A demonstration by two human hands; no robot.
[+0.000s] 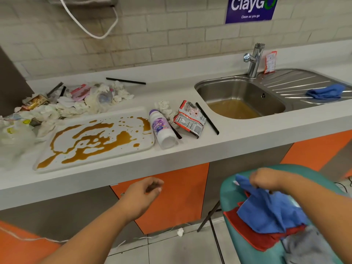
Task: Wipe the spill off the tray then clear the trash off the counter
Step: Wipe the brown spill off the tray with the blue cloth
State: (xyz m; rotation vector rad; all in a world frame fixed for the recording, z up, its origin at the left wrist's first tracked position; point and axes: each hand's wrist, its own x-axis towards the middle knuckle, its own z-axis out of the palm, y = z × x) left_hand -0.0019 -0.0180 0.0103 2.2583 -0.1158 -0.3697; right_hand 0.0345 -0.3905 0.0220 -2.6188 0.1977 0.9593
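A heap of crumpled white tissues and wrappers (62, 105) crowds the left end of the grey counter (171, 159), trash not yet cleared. Beside it the white rectangular plastic tray (118, 150) lies flat, its brown liquid spill (91, 141) unwiped. The left hand (142, 193) hangs below the counter edge, fingers loosely curled on nothing, likely free to steady the tray. A toppled white-and-purple drink bottle (162, 130) and a torn red snack wrapper (190, 119) lie towards the steel sink (198, 86). The right hand (264, 178) pinches a blue cloth (266, 212) over a teal chair (228, 197), presumably for wiping.

Head view, looking forward and down, counter (190, 149) near
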